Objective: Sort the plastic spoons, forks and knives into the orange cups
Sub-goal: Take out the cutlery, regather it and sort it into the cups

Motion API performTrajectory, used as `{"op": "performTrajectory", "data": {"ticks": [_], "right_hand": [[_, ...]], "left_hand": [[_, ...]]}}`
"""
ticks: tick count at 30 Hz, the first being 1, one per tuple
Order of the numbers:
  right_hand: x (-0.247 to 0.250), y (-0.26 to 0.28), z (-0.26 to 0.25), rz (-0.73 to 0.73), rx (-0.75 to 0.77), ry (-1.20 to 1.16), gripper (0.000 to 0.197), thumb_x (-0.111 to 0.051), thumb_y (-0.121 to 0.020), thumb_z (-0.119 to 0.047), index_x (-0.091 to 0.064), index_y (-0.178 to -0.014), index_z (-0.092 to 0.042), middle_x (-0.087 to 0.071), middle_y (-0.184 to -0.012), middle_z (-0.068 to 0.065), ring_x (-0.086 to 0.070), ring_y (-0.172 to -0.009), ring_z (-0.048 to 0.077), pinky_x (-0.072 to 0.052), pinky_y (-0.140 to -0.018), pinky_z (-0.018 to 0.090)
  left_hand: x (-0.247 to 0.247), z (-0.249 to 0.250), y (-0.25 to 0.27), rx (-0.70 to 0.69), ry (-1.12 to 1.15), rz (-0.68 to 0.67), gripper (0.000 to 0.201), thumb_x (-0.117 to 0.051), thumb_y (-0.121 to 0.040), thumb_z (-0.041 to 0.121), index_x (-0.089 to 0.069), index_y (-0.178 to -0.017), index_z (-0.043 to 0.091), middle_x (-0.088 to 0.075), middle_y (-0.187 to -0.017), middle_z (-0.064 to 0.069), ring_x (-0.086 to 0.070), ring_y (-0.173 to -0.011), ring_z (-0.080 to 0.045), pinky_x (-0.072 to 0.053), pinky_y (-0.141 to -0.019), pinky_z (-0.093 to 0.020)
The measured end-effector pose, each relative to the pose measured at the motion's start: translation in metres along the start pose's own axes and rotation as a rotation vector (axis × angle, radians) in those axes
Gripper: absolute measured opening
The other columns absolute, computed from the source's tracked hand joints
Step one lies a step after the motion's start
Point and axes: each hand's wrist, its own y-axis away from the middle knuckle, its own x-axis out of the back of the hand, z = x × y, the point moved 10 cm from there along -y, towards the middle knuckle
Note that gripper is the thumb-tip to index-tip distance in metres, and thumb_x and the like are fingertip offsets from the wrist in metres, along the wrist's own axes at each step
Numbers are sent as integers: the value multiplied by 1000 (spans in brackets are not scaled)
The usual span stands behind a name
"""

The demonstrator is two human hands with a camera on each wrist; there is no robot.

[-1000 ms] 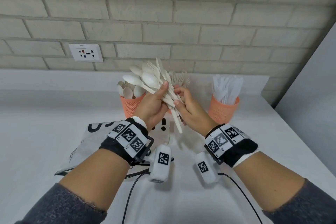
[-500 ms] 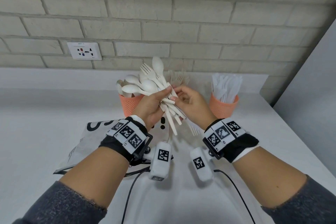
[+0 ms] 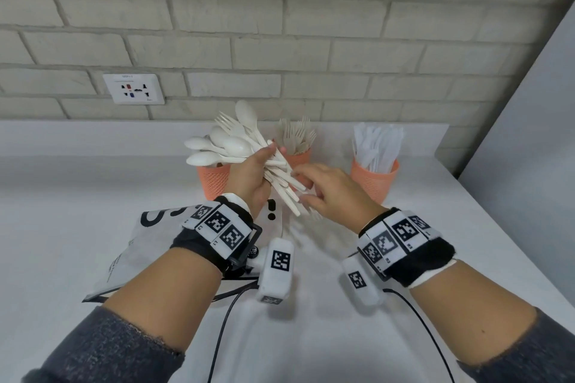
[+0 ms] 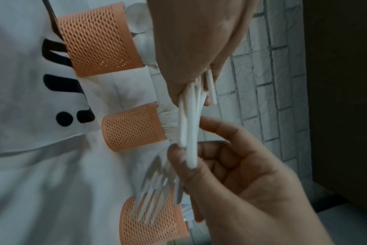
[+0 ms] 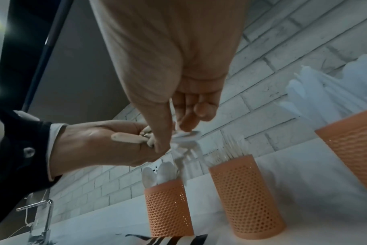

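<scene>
My left hand (image 3: 263, 165) grips a fanned bundle of white spoons and forks (image 3: 236, 143) above the counter, handles pointing down to the right. My right hand (image 3: 311, 193) sits just right of those handles and pinches a white fork (image 4: 155, 190), blurred, tines down. Behind them stand three orange mesh cups: the left cup (image 3: 214, 180) with spoons, the middle cup (image 3: 300, 158) with forks, the right cup (image 3: 375, 179) with knives. The right wrist view shows the fork (image 5: 184, 149) hanging under my fingers above the spoon cup (image 5: 168, 207).
A white plastic bag (image 3: 149, 246) with black print lies on the counter under my left wrist. A brick wall with a socket (image 3: 133, 88) runs behind the cups. A grey panel (image 3: 529, 134) closes the right side. A tap (image 5: 42, 215) stands far left.
My right hand has drawn one fork out of the bundle and dropped down to the right. The left hand keeps the bundle, now tilted a little more to the left.
</scene>
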Motion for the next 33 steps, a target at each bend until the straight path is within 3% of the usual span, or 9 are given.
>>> {"op": "performTrajectory", "data": {"ticks": [7,11,15,17,22,24,27,30,33], "right_hand": [[-13,17,42,-173,-163,88,22,-64,-83,-9,-63,-105,-13,-37,-62,-17,-38,-58,-1,-24,-53,15],[-24,22,41,-243,-193,-8,11,-61,-86,-10,-61,-97,-11,-53,-73,-7,-50,-67,12,-34,-61,23],[-13,33,55,-214,-286,-28,9,-54,-89,-8,-49,-95,-12,-46,-68,-7,-47,-63,13,-38,-65,28],[17,40,72,-82,-360,-63,9,-50,-91,-8,-44,-95,-13,-52,-70,2,-57,-64,20,-46,-60,34],[119,51,115,654,-418,-113,29,-39,-97,-26,-52,-91,0,-63,-74,21,-63,-68,35,-51,-65,44],[124,47,133,718,-459,-71,23,-42,-95,-20,-52,-102,0,-64,-80,21,-63,-73,34,-48,-65,36],[96,40,169,579,-632,-2,29,-44,-94,-17,-43,-120,-3,-65,-86,24,-62,-79,36,-47,-67,37],[64,34,194,372,-759,27,27,-37,-96,-25,-48,-105,-2,-61,-95,27,-55,-96,40,-42,-77,41],[45,39,221,279,-920,3,28,-50,-87,-21,-59,-102,0,-56,-110,20,-47,-106,36,-37,-82,36]], "left_hand": [[2,14,1,-60,59,57,7,-54,-91,3,-52,-98,3,-67,-57,-1,-66,-54,-9,-54,-51,-21],[-5,9,3,-63,21,39,13,-55,-90,4,-52,-102,2,-67,-69,-5,-67,-61,-10,-54,-54,-22],[-7,3,0,-75,31,71,13,-57,-90,5,-53,-102,2,-67,-76,-7,-68,-62,-11,-54,-54,-23],[-6,4,1,-86,23,73,10,-57,-90,5,-55,-99,2,-68,-74,-5,-68,-67,-12,-54,-54,-22],[-34,-17,19,-26,-83,-63,9,-55,-89,-1,-61,-93,4,-69,-74,-3,-69,-68,-10,-57,-57,-23],[-51,-28,26,7,-134,-153,12,-54,-89,-1,-60,-98,4,-67,-78,-4,-68,-70,-12,-57,-57,-24],[-63,-31,33,-12,-161,-241,15,-54,-88,-6,-59,-97,4,-68,-72,-1,-69,-70,-15,-58,-64,-27],[-68,-26,39,-34,-197,-322,16,-53,-86,-7,-59,-96,4,-68,-71,-1,-68,-70,-17,-57,-72,-32],[-66,-23,40,-35,-222,-342,14,-54,-86,-6,-60,-94,4,-67,-72,-1,-67,-71,-17,-56,-77,-34]]}}
